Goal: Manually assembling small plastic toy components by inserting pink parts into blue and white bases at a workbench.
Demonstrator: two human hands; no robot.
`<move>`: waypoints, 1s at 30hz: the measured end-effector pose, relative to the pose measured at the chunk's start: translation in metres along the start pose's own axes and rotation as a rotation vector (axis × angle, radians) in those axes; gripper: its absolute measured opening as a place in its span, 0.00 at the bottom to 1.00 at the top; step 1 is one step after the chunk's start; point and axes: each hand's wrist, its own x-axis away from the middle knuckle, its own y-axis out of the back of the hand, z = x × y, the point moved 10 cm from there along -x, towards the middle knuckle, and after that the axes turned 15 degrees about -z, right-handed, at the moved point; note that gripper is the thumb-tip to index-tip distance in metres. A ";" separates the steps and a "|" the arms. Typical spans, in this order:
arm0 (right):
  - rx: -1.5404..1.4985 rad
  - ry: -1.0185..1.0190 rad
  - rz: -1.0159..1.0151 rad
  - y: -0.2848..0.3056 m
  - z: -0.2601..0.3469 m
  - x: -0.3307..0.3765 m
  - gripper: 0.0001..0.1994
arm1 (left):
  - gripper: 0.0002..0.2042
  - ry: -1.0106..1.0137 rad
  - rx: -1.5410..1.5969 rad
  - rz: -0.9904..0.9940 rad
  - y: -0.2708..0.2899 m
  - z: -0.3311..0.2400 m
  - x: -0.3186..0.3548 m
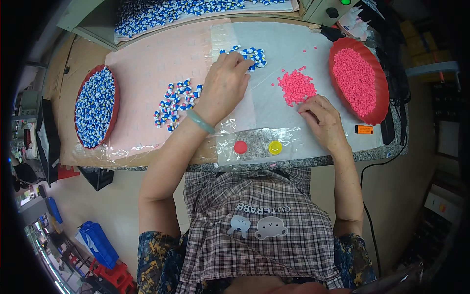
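Both fingertips hidden — left hand [224,85], right hand [320,117].

L hand [226,85] palm down, reaching fwd | R hand [323,120] fingers curled

free: sheet centre [267,105] | blocked: pink pile [296,86], blue-white cluster [176,103]

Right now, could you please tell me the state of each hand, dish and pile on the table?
left hand: open, fingertips on small blue-and-white pile
right hand: fingers curled beside loose pink pellet pile
red oval dish, left: full of blue-and-white pieces
red oval dish, right: full of pink pellets
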 end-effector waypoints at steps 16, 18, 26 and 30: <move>0.198 -0.079 -0.119 -0.006 0.009 0.010 0.06 | 0.11 -0.050 -0.051 0.003 -0.032 -0.003 -0.007; 0.188 -0.102 -0.113 -0.008 0.003 0.010 0.06 | 0.10 -0.045 -0.053 0.008 -0.034 -0.003 -0.007; 0.032 -0.226 -0.118 -0.006 -0.012 0.013 0.06 | 0.08 -0.059 -0.055 -0.004 -0.036 -0.001 -0.007; 0.177 -0.099 -0.127 -0.005 0.003 0.009 0.05 | 0.06 -0.062 -0.071 0.009 -0.037 -0.002 -0.007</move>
